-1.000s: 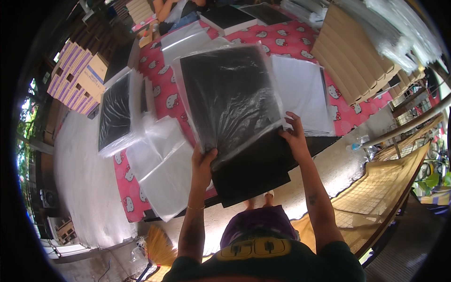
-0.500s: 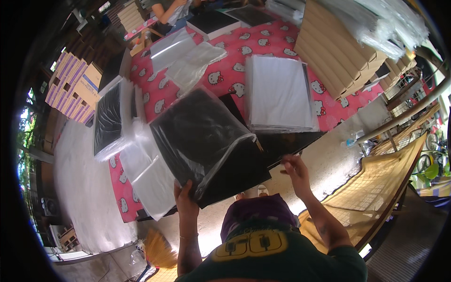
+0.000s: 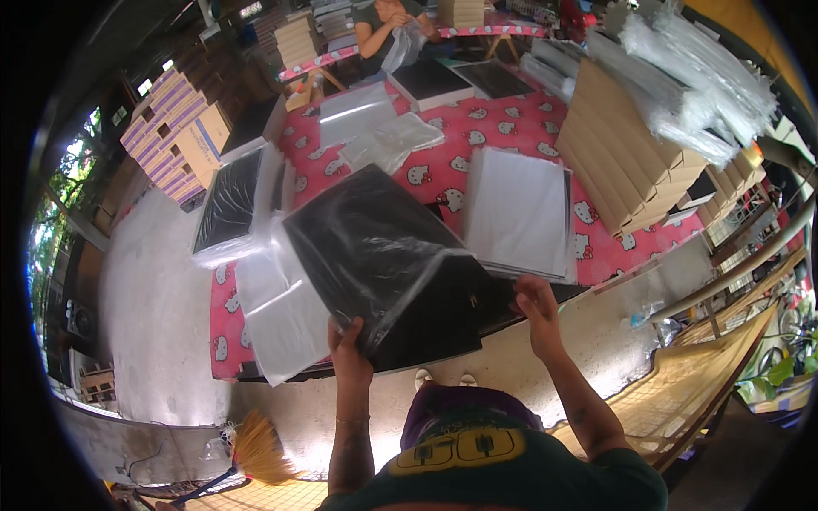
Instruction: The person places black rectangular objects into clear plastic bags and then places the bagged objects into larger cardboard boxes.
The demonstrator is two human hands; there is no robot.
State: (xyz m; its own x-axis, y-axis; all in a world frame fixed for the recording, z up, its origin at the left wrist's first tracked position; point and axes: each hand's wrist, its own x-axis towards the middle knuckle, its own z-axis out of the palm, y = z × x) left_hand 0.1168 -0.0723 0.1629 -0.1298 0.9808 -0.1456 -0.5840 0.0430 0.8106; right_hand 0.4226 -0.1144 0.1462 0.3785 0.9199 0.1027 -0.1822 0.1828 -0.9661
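Observation:
A flat black board [image 3: 366, 230], partly covered by a clear plastic sleeve, lies tilted across the near part of the table. My left hand [image 3: 348, 345] is closed on its near left corner, with thumb and plastic at the edge. The uncovered black part [image 3: 443, 315] of the board reaches toward my right. My right hand [image 3: 538, 313] hovers beside the table's front edge, fingers half bent and apart, with nothing visible in them. Close beyond it lies a stack of white sheets or sleeved boards [image 3: 518, 213]. Loose clear sleeves [image 3: 281, 328] lie left of the board.
A pink patterned cloth [image 3: 417, 175] covers the table. Wrapped black boards [image 3: 228, 200] are stacked at the left edge, brown cartons [image 3: 618, 149] and plastic bundles [image 3: 694, 77] at the right. A person [image 3: 388, 34] handles plastic across the table. A broom [image 3: 260, 451] is at lower left.
The view has tilted up, showing more of the far side. The sleeved board now lies flatter, my left hand still on its corner. My right hand's fingers have spread slightly near the edge.

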